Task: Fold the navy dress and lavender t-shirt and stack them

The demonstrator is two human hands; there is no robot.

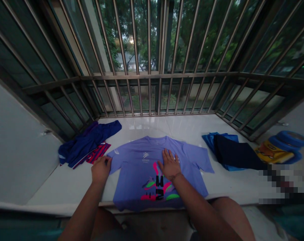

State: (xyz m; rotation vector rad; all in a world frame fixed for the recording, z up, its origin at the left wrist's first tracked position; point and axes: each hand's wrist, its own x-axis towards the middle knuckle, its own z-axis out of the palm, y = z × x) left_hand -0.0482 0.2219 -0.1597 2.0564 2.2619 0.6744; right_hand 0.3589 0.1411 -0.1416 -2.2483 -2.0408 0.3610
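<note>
A lavender T-shirt (pixel 134 167) lies spread out, front side up, on a white window ledge (pixel 131 127). White lettering and a pink, green and black print decorate its chest, and its bottom edge hangs over the ledge's front. My left hand (pixel 101 169) is closed at the hem of the left-hand sleeve, fingertips pinching the cloth. On the chest, my right hand (pixel 170 162) rests palm down with its fingers spread. It covers part of the print.
Left on the ledge lies a heap of dark blue clothes (pixel 89 142) with a red-striped garment (pixel 99 152). To the right are folded navy and blue garments (pixel 237 152) and a blue and yellow item (pixel 279 147). Metal bars (pixel 149 77) line the windows behind.
</note>
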